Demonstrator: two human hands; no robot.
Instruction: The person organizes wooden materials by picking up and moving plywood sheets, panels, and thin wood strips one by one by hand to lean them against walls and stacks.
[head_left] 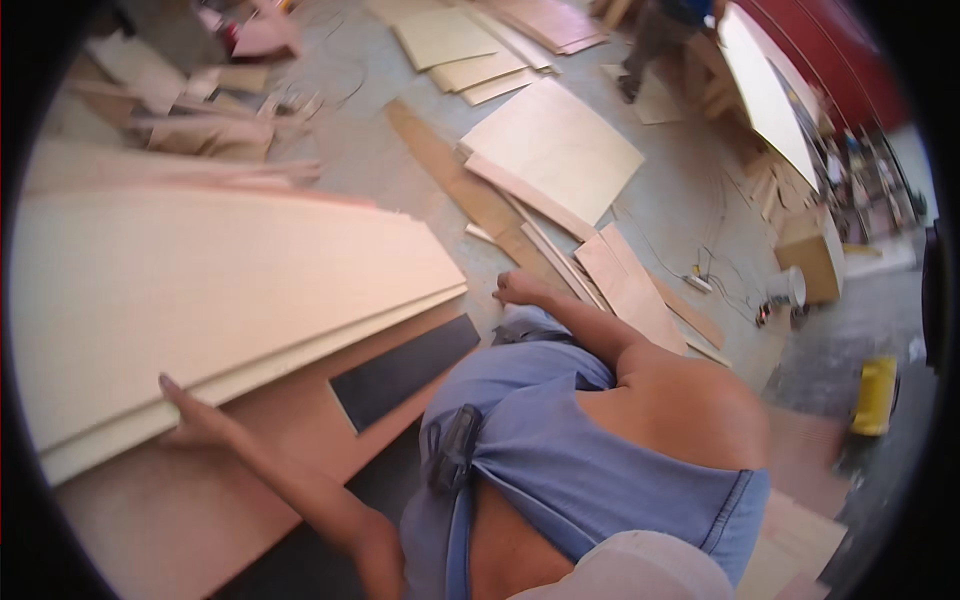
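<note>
Two pale plywood sheets (230,290), one over the other with their near edges slightly offset, lie at my left. My left hand (195,415) grips their near edge, thumb on top and fingers underneath. A reddish-brown board (190,510) lies below them, with a dark rectangular panel (405,375) on it. My right hand (520,288) is off to the right of the sheets' far corner, its fingers curled closed. Whether anything is inside those fingers is hidden.
Loose plywood panels (555,150) and narrow strips lie on the floor ahead. A long brown plank (450,180) runs among them. Wood scraps (210,120) are heaped far left. A person (660,45) stands at the back by a white-topped bench (765,90). A cardboard box (808,255) and cables are right.
</note>
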